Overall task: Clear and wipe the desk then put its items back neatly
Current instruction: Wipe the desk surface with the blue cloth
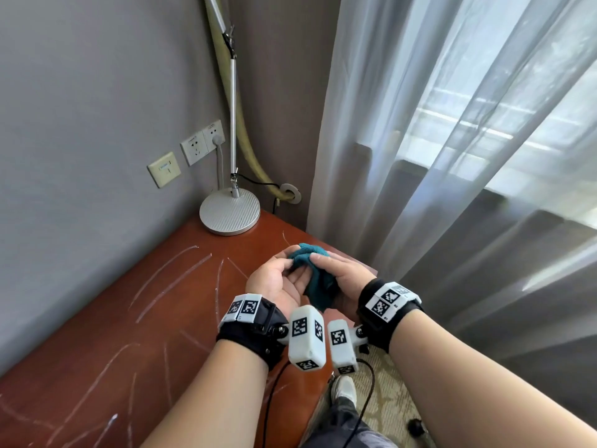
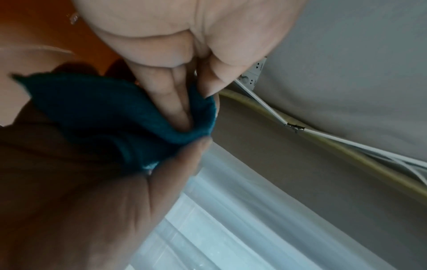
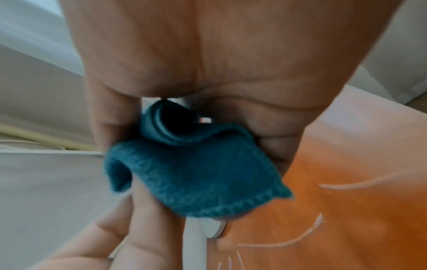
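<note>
Here the fingers (image 2: 175, 102) of the left hand (image 1: 277, 282) pinch one edge of the teal cloth (image 1: 315, 270) against the thumb, while the right hand (image 1: 342, 276) curls round the rest, bunching it. The cloth hangs between both hands, above the desk (image 1: 135, 318) near its right edge. White streaks (image 1: 171, 273) cross the wood, and a lamp (image 1: 230, 211) stands at the back. Judging by this, the cloth is being folded for wiping; next it wants pressing flat onto the streaks.
</note>
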`<state>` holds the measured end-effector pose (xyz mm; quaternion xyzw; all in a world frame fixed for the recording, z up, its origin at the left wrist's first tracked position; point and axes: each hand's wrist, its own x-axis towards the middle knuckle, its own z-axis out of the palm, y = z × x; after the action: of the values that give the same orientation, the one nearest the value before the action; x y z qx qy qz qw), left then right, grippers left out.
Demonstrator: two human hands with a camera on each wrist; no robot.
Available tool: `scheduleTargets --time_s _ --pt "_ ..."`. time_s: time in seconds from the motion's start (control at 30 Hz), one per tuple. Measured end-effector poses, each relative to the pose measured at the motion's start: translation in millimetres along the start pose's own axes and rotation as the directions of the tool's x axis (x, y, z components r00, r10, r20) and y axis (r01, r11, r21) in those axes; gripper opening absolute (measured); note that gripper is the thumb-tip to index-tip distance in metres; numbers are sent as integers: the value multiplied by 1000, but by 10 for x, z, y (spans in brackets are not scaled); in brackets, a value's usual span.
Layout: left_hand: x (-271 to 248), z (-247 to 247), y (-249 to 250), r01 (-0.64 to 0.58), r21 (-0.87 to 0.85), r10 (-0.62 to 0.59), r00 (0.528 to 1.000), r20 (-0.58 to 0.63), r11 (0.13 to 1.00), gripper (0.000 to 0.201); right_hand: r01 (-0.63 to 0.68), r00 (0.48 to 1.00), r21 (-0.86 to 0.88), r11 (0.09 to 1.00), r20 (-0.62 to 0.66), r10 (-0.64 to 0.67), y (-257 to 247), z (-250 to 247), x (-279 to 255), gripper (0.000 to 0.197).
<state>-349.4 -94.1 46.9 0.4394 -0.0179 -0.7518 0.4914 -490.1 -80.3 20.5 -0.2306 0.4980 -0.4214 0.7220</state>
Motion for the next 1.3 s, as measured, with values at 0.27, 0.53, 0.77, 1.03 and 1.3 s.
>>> scheduleTargets --time_s 0.27,0.53,0.77,1.03,1.3 --pt "278 -329 -302 67 151 -50 992 -112 986 25 -77 947 -284 956 -321 -19 276 -581 119 18" --pt "554 -475 -477 116 228 -36 944 -328 967 18 -186 682 -180 966 -731 -5 607 -1518 161 9" --pt "1008 -344 -526 125 404 50 917 -397 906 28 -115 744 -463 879 -627 -233 391 -1641 546 21" --pt "1346 -256 -575 175 578 109 900 -423 797 7 -380 812 -737 559 -555 -180 322 -1575 1059 74" --pt "1662 -329 -285 277 869 244 885 -397 410 20 -167 942 -986 12 -163 -294 653 -1516 1275 79"
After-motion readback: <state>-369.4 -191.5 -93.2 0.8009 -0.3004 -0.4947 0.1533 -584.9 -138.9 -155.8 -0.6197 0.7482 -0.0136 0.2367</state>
